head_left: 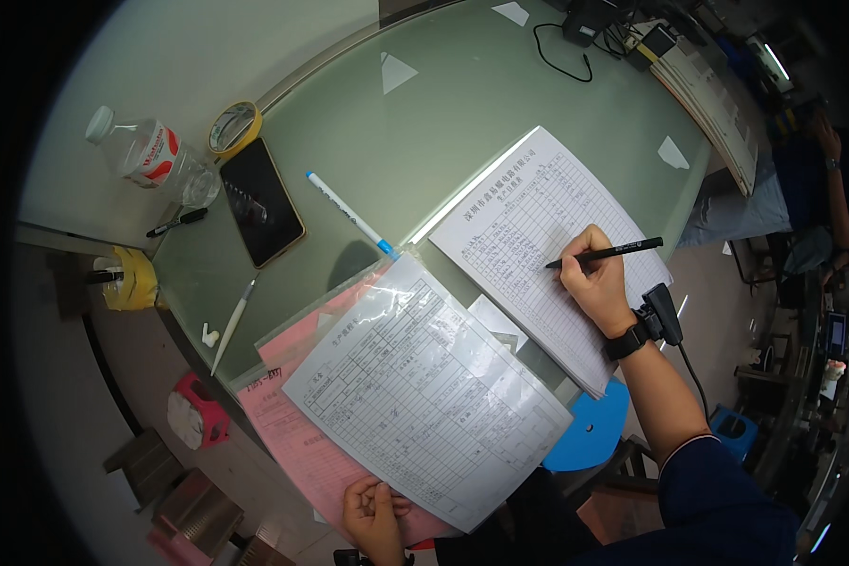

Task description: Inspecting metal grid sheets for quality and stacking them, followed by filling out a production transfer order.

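My right hand [596, 283] grips a black pen [623, 251], its tip on a handwritten table in a stack of white form sheets [509, 212]. My left hand [375, 519] is closed, fingers curled, at the lower edge of the pink sheets [302, 424]; whether it pinches anything is hidden. Over the pink sheets lies a white printed form [424, 396] in a glossy clear sleeve, tilted beside the stack. A white marker with a blue cap [349, 212] lies beyond the sleeve's top edge.
On the green tabletop [443, 104] at left are a phone [262, 203], a yellow tape roll [234, 128], a plastic bottle [156, 156], a black marker [177, 223] and a pale slim pen [234, 325]. Boards [707, 113] stand far right; a blue stool [587, 429] sits below.
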Tool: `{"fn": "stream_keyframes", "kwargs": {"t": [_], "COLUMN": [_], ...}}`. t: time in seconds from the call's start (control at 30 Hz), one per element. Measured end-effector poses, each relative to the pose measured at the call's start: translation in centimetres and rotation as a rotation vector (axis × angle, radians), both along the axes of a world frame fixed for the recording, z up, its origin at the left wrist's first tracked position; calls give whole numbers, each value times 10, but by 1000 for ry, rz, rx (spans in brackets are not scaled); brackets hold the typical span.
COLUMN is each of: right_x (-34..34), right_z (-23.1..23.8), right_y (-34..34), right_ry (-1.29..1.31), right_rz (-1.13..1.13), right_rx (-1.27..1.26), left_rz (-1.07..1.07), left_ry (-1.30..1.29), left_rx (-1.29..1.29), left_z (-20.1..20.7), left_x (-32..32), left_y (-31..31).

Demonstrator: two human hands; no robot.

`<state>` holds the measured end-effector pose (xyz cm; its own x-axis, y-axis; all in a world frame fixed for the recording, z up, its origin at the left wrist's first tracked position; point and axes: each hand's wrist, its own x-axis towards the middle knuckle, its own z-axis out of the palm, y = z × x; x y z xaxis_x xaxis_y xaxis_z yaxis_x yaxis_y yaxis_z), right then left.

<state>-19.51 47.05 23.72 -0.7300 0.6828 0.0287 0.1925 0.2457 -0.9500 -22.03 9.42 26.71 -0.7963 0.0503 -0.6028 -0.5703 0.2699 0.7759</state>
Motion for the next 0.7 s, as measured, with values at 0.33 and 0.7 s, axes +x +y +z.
{"fn": "stream_keyframes", "kwargs": {"t": [0.33,0.7], "right_x": [-1,-2], "right_z": [2,1], "right_y": [0,0], "right_ry": [-24,-23], "right_rz": [33,19], "right_rx": [23,54], "left_rz": [-2,-10], "left_ry": [7,-34], "left_rx": [3,95], "left_z": [0,-2], "left_x": [1,-1], "left_y": [-2,-3]}}
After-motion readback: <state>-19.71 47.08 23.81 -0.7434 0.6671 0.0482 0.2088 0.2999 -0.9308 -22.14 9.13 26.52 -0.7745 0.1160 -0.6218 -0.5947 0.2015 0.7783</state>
